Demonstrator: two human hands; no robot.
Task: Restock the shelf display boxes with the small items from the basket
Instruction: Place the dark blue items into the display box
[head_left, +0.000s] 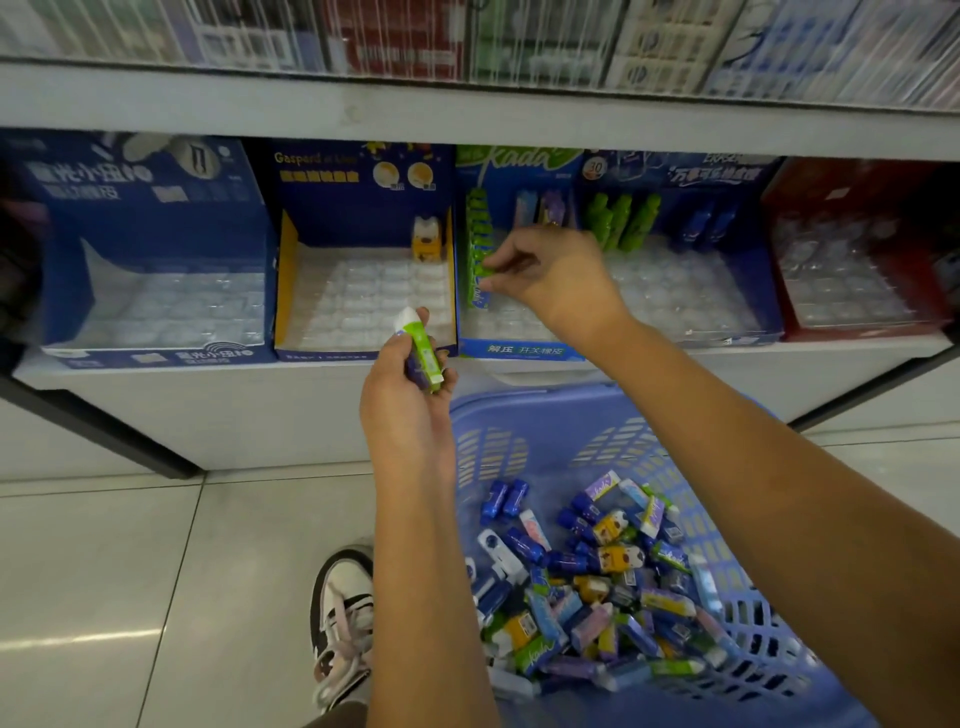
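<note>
A blue plastic basket on the floor holds several small wrapped erasers in blue, green, yellow and purple. My left hand grips green-and-white erasers above the basket's left rim. My right hand reaches into the green-headed display box and pinches a green eraser at the front of a row of green erasers along the box's left side.
To the left stands a yellow-edged box with one yellow eraser at the back, then a larger blue box. To the right are a blue box with green and blue items and a red box. My shoe is beside the basket.
</note>
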